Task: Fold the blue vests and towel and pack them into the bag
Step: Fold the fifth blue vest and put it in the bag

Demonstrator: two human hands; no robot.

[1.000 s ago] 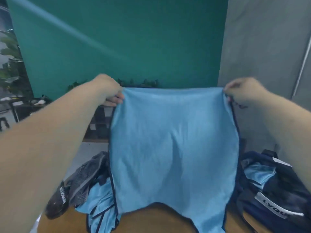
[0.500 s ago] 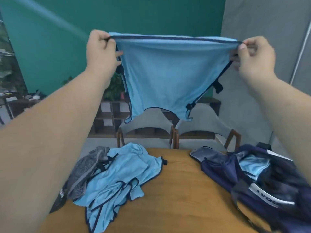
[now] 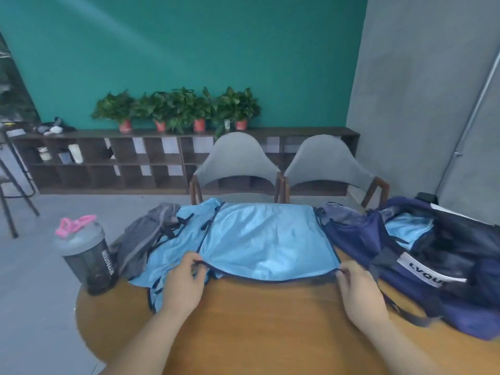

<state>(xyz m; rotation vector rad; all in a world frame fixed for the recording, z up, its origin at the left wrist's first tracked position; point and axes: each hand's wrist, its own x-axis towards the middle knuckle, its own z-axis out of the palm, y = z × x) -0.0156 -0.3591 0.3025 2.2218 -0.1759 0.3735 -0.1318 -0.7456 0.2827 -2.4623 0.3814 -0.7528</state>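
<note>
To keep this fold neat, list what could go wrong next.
The spread light blue vest, pinched by the left hand and right hand, overlaps the crumpled blue vest; folding may drag it along. The grey shaker bottle with pink lid stands at the edge of the round wooden table; tugged cloth could topple it.

- Vest: light blue, dark navy edging.
- Bag: navy, white label with dark letters.
- Towel: grey, finely striped.
- Bottle: smoky dark grey, pink lid loop.
- Table: orange-brown wood.
- Wall: teal green.
- Chairs: grey.
</note>
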